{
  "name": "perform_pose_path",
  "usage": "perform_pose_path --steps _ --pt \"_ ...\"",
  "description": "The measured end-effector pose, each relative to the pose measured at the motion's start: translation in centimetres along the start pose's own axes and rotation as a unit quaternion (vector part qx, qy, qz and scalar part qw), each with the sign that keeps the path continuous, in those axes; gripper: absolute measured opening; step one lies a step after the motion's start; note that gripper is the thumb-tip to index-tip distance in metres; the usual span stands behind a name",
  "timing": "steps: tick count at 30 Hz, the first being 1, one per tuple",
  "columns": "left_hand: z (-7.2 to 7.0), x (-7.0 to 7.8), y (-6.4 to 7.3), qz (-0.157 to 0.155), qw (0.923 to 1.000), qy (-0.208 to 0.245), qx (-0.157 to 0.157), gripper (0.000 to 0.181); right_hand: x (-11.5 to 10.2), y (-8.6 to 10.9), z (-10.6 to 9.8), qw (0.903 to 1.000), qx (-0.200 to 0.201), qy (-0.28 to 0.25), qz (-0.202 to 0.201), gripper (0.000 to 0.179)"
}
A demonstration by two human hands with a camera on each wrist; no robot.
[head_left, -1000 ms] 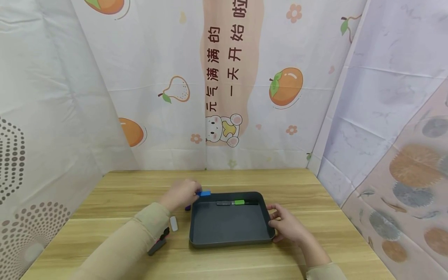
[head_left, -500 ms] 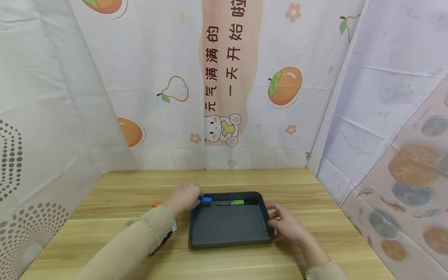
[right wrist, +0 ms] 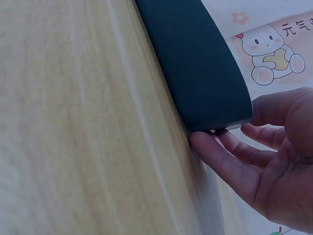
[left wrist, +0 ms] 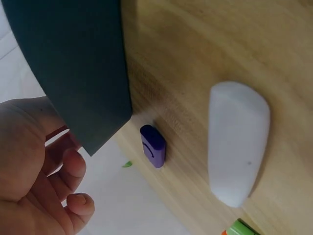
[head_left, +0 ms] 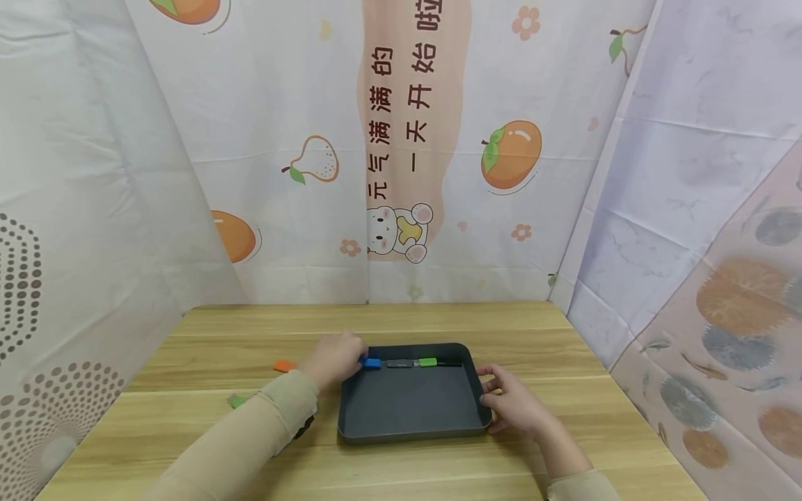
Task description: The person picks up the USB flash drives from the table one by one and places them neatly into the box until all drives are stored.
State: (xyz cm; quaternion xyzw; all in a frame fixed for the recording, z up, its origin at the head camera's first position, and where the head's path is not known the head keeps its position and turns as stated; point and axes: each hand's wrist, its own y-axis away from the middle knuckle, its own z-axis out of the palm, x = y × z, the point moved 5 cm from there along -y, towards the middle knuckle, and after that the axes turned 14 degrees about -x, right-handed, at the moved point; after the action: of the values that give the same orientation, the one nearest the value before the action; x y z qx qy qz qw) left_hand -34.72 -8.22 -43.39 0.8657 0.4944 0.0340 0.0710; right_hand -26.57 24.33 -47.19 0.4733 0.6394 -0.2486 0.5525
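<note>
A shallow dark grey tray (head_left: 410, 403) lies on the table. At its far left corner my left hand (head_left: 335, 356) pinches a small blue USB flash drive (head_left: 372, 363) inside the far wall; in the left wrist view the tray's wall hides those fingertips. To the right of it, a grey flash drive (head_left: 399, 364) and a green one (head_left: 429, 362) sit in line along that wall, beside a black piece (head_left: 450, 362). My right hand (head_left: 510, 402) holds the tray's right side, and the right wrist view has its fingers (right wrist: 222, 159) at the tray's corner and rim.
Left of the tray, a purple stick (left wrist: 154, 147) and a white rounded block (left wrist: 237, 142) lie on the wooden table (head_left: 438, 473). Further left are an orange piece (head_left: 285, 365) and a green piece (head_left: 237, 400). A dark item (head_left: 303, 426) shows partly beside the left sleeve.
My left hand has come down and slightly right, bringing the blue flash drive from above the tray's far left corner to inside the far wall. The right hand stays where it was.
</note>
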Motion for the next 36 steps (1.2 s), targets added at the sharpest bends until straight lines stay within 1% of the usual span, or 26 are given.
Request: perform_pose_path --steps 5,10,21,25,32,36 --pt "0.3 0.1 -0.2 0.0 1.0 0.0 0.002 0.023 -0.2 0.1 0.1 1.0 -0.002 0.001 -0.003 0.048" --pt "0.5 0.1 -0.4 0.0 1.0 0.001 0.005 0.027 -0.3 0.1 0.0 1.0 -0.004 0.002 -0.006 0.048" --pt "0.8 0.7 -0.9 0.003 0.9993 -0.036 0.005 0.029 -0.2 0.1 0.0 1.0 -0.006 0.001 -0.008 0.049" --pt "0.9 0.9 -0.9 0.002 0.9983 -0.057 0.007 0.028 -0.2 0.1 -0.1 1.0 -0.002 0.005 -0.007 0.049" --pt "1.3 1.2 -1.2 0.008 0.9918 -0.125 0.026 0.025 -0.1 -0.1 -0.1 0.9999 -0.001 0.007 -0.008 0.049" --pt "1.4 1.3 -1.3 0.005 0.9907 -0.134 0.025 0.024 -0.1 0.0 -0.1 0.9999 -0.003 0.004 -0.01 0.049"
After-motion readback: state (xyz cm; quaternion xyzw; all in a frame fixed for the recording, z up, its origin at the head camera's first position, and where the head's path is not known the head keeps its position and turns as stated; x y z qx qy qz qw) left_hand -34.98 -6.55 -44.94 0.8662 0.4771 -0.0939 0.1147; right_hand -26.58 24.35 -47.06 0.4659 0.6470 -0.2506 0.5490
